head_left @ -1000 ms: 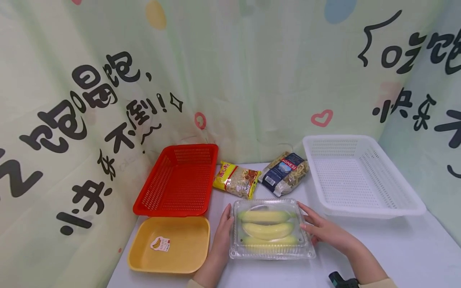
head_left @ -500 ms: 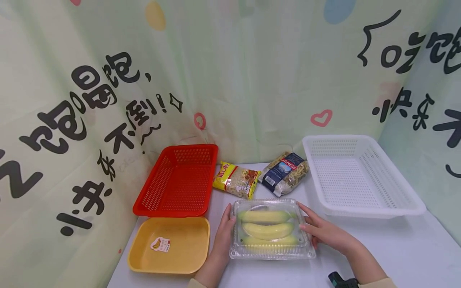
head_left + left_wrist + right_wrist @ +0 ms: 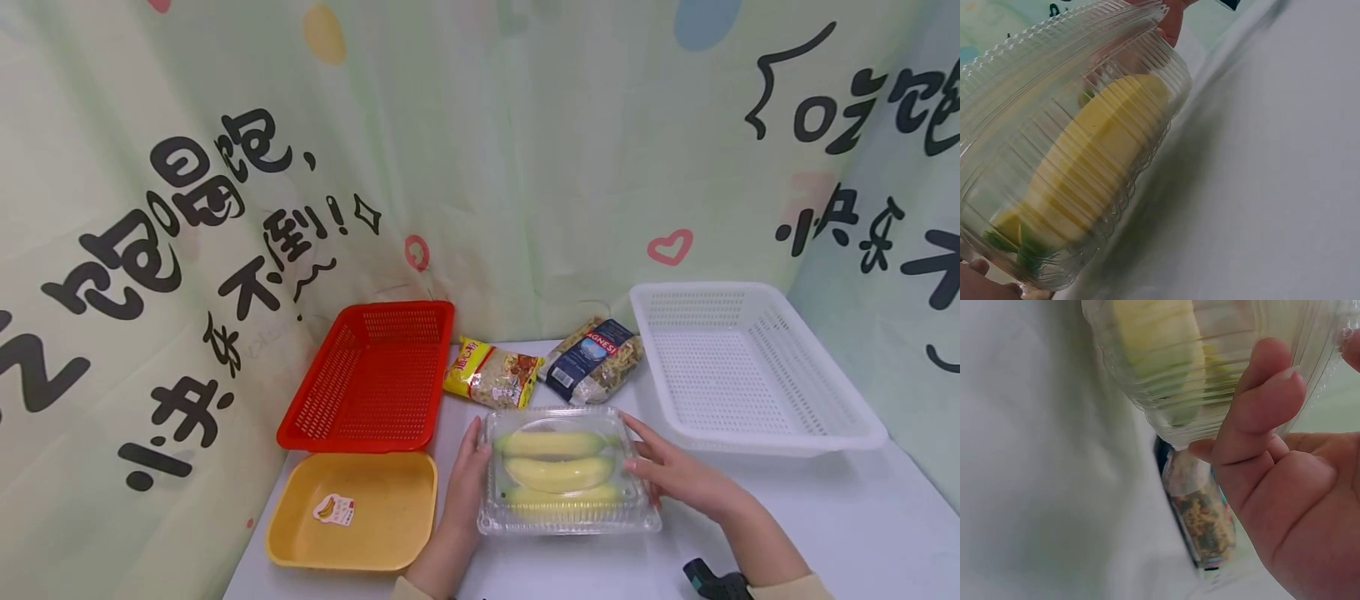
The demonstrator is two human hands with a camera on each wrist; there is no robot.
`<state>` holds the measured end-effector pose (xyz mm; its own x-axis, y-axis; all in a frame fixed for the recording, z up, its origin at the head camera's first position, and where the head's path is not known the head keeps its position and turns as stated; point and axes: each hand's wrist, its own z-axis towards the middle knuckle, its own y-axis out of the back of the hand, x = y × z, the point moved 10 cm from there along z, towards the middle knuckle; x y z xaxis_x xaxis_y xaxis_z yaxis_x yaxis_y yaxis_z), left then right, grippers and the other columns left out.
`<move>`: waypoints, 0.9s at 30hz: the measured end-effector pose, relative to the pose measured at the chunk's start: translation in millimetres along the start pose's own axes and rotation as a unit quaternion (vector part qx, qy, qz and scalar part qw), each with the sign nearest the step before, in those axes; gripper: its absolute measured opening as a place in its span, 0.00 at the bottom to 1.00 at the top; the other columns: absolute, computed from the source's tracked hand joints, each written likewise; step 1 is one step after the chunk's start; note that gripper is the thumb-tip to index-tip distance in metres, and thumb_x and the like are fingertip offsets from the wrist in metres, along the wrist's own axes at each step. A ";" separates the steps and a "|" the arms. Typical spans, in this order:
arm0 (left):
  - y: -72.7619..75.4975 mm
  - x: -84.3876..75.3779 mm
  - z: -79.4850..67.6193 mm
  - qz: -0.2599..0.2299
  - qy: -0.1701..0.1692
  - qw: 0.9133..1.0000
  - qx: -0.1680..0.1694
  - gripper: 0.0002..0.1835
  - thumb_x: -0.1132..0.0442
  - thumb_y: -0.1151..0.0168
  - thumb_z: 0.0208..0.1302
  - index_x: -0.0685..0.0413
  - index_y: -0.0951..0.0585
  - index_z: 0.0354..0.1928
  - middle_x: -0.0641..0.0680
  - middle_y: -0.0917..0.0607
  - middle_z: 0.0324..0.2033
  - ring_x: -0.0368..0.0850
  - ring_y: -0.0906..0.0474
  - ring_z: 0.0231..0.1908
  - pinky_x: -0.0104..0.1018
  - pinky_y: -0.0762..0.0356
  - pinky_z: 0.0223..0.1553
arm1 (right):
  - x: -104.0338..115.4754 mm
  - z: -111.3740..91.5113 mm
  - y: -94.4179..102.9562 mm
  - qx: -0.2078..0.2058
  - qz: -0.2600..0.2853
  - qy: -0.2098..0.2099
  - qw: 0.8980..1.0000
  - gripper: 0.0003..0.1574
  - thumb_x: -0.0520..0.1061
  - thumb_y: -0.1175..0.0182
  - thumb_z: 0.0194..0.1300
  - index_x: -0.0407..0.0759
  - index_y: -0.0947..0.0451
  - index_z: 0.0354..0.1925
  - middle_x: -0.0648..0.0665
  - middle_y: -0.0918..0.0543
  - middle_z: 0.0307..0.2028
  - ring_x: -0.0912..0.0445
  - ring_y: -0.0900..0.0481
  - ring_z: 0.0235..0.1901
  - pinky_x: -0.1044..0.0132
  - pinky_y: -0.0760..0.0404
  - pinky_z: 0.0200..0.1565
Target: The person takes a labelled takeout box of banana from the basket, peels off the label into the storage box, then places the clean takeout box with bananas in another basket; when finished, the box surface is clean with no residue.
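A clear plastic clamshell box (image 3: pixel 570 523) with several yellow bananas (image 3: pixel 558 473) inside is held between both hands at the front of the table. On its left side my left hand (image 3: pixel 465 479) grips it, thumb over the lid's edge. The right hand (image 3: pixel 682 477) grips the opposite end; its curled fingers (image 3: pixel 1266 406) press against the ribbed wall in the right wrist view. The lid is closed. In the left wrist view, the box (image 3: pixel 1085 156) is tilted in the picture and a shadow falls on the white tabletop beneath it.
A red basket (image 3: pixel 435 375) and a yellow basin (image 3: pixel 375 546) with a banana sticker stand at the left. Behind the box lie a yellow food packet (image 3: pixel 491 375) and a dark-labelled pasta bag (image 3: pixel 592 360). A white basket (image 3: pixel 765 437) stands at the right.
Both hands have raised the banana box slightly off the table, and it sits a little higher in the head view. The baskets, basin and bags have not moved.
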<state>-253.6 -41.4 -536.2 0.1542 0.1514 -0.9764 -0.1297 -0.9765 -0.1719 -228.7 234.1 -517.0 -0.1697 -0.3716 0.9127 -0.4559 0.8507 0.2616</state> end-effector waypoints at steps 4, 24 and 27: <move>2.2 -12.0 1.7 -0.004 -0.011 1.000 0.000 0.37 0.43 0.50 0.71 0.35 0.48 0.78 0.47 0.49 0.78 0.52 0.59 0.78 0.57 0.57 0.76 | 16.3 -2.5 1.6 0.002 0.004 0.016 1.000 0.50 0.55 0.48 0.74 0.57 0.68 0.79 0.24 0.40 0.69 0.50 0.21 0.34 0.61 0.19 0.32; 9.2 -56.8 12.0 -0.053 0.002 0.998 -0.036 0.34 0.53 0.41 0.66 0.25 0.38 0.72 0.44 0.42 0.76 0.50 0.39 0.71 0.45 0.32 0.68 | 58.6 -1.7 9.5 -0.011 -0.007 0.043 0.999 0.48 0.55 0.49 0.75 0.61 0.67 0.79 0.26 0.41 0.71 0.48 0.19 0.41 0.58 0.18 0.40; 11.8 -57.6 12.4 -0.058 0.000 0.997 -0.043 0.34 0.54 0.41 0.66 0.26 0.38 0.73 0.44 0.41 0.76 0.49 0.37 0.70 0.42 0.30 0.66 | 58.8 -2.5 10.2 -0.024 -0.012 0.041 0.999 0.47 0.56 0.50 0.75 0.63 0.66 0.79 0.27 0.45 0.74 0.45 0.20 0.48 0.57 0.20 0.43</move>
<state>-276.1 -59.7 -483.6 0.1641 0.2647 -0.9503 -0.0262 -0.9618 -0.2724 -241.2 221.8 -459.9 -0.0853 -0.3620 0.9283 -0.4155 0.8597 0.2971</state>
